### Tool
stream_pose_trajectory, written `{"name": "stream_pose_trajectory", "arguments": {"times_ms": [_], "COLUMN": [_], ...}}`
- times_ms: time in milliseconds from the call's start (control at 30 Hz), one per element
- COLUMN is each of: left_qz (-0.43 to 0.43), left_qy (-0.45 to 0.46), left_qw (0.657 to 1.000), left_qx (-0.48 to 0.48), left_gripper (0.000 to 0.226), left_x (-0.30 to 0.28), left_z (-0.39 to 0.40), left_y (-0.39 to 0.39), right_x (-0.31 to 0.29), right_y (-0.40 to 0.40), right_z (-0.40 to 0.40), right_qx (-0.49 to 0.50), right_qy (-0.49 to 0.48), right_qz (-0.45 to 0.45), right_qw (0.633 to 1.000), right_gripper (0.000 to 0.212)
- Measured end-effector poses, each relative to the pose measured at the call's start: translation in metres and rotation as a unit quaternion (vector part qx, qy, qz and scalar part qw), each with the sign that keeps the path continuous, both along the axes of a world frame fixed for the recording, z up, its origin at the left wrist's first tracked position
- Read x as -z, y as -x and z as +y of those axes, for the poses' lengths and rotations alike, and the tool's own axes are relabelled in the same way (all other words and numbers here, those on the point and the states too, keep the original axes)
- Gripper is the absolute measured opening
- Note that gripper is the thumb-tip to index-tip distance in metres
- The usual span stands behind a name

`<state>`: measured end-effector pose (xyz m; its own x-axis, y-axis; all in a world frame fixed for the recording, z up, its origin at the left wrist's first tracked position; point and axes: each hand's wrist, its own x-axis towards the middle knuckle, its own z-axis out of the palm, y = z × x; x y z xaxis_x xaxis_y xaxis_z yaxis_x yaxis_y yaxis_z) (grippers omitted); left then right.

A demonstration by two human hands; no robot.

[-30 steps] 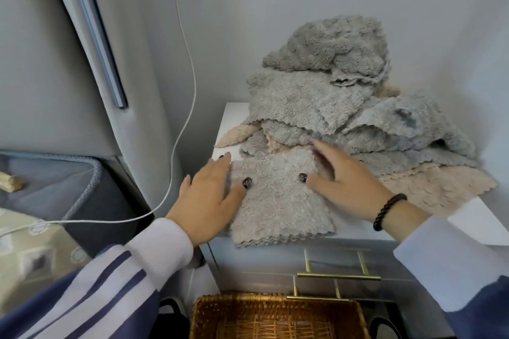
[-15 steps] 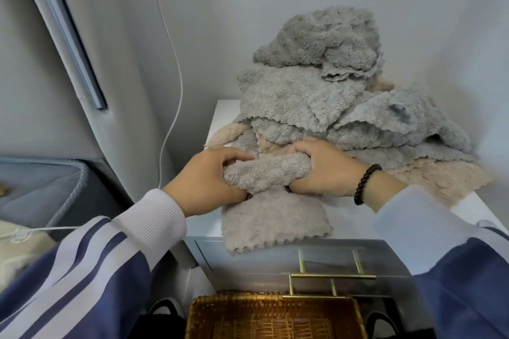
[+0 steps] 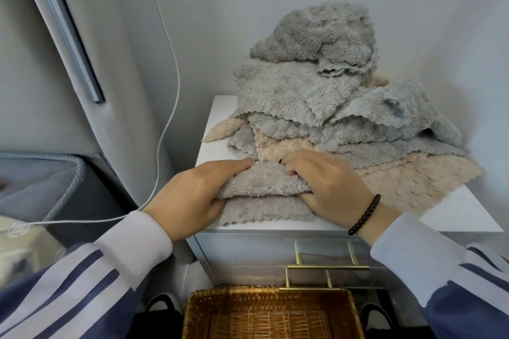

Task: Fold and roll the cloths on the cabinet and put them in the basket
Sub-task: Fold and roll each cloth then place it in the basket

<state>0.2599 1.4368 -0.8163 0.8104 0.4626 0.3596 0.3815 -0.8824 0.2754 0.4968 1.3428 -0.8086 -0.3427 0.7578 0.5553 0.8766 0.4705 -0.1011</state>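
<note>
A small fluffy grey cloth (image 3: pixel 265 195) lies at the front edge of the white cabinet (image 3: pixel 465 215), partly rolled. The left hand (image 3: pixel 192 198) holds its left end, fingers curled over the roll. The right hand (image 3: pixel 327 184) holds the right end the same way. Just behind is a big pile of grey and beige cloths (image 3: pixel 325 102). A brown woven basket (image 3: pixel 272 311) sits below, in front of the cabinet.

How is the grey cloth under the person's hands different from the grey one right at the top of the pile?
The cloth under the hands is partly rolled and lies at the cabinet's front edge, gripped by the left hand and right hand. The top cloth is crumpled, untouched, and sits highest on the pile. Both are grey, fluffy, with scalloped edges.
</note>
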Motion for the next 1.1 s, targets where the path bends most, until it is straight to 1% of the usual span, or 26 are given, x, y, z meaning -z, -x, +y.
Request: {"name": "stream_pose_trajectory", "arguments": {"times_ms": [67,133,233,300,333,400,433,467,500,533,600,633,667,733,833,900,1033,1100], "left_qz": [0.011,0.022,0.021,-0.005,-0.031,-0.093,-0.111,-0.115,-0.111,-0.101,-0.068,-0.053,-0.047,-0.056,-0.074,-0.082,-0.093,-0.081], "left_qy": [-0.008,0.002,0.009,0.03,0.059,0.131,0.15,0.157,0.167,0.191,0.267,0.295,0.307,0.319,0.322,0.309,0.28,0.282], "left_qw": [1.0,1.0,0.999,0.998,0.997,0.987,0.982,0.981,0.979,0.976,0.96,0.952,0.948,0.943,0.941,0.945,0.954,0.956], "left_qx": [0.013,0.023,0.048,0.056,0.048,0.016,0.002,-0.008,-0.014,-0.024,-0.05,-0.061,-0.068,-0.074,-0.075,-0.074,-0.054,-0.027], "left_gripper": [0.067,0.065,0.059,0.052,0.047,0.043,0.041,0.041,0.044,0.049,0.065,0.071,0.074,0.068,0.049,0.042,0.039,0.038], "left_x": [0.001,0.001,0.004,0.005,0.005,0.004,0.003,0.001,0.0,-0.002,-0.007,-0.008,-0.009,-0.01,-0.013,-0.016,-0.019,-0.018], "left_z": [-0.003,-0.007,-0.015,-0.019,-0.022,-0.023,-0.023,-0.023,-0.022,-0.021,-0.02,-0.019,-0.017,-0.017,-0.021,-0.028,-0.05,-0.06], "left_y": [0.006,0.01,0.016,0.016,0.014,0.009,0.006,0.003,0.001,0.001,0.0,0.0,0.0,-0.002,-0.004,-0.003,0.002,0.007], "right_x": [0.002,0.004,0.007,0.009,0.01,0.011,0.009,0.007,0.005,0.002,-0.005,-0.01,-0.014,-0.019,-0.022,-0.024,-0.029,-0.031], "right_y": [0.0,0.0,-0.001,-0.001,0.0,0.004,0.007,0.009,0.011,0.013,0.013,0.013,0.012,0.01,0.011,0.015,0.026,0.032], "right_z": [-0.007,-0.015,-0.028,-0.035,-0.037,-0.038,-0.037,-0.034,-0.032,-0.03,-0.029,-0.029,-0.028,-0.028,-0.029,-0.033,-0.054,-0.067], "right_qx": [-0.011,-0.02,-0.025,-0.02,-0.015,0.012,0.03,0.047,0.064,0.08,0.102,0.105,0.104,0.111,0.126,0.121,0.107,0.11], "right_qy": [0.001,0.019,0.039,0.05,0.053,0.062,0.073,0.084,0.104,0.132,0.22,0.266,0.3,0.321,0.305,0.29,0.274,0.297], "right_qz": [-0.029,-0.041,-0.025,-0.006,0.022,0.116,0.161,0.19,0.201,0.199,0.191,0.189,0.185,0.17,0.14,0.126,0.095,0.074], "right_qw": [1.0,0.999,0.999,0.999,0.998,0.991,0.984,0.977,0.972,0.968,0.951,0.939,0.93,0.925,0.933,0.941,0.951,0.946], "right_gripper": [0.034,0.036,0.026,0.021,0.02,0.025,0.025,0.022,0.018,0.02,0.048,0.056,0.059,0.059,0.061,0.057,0.045,0.036]}}
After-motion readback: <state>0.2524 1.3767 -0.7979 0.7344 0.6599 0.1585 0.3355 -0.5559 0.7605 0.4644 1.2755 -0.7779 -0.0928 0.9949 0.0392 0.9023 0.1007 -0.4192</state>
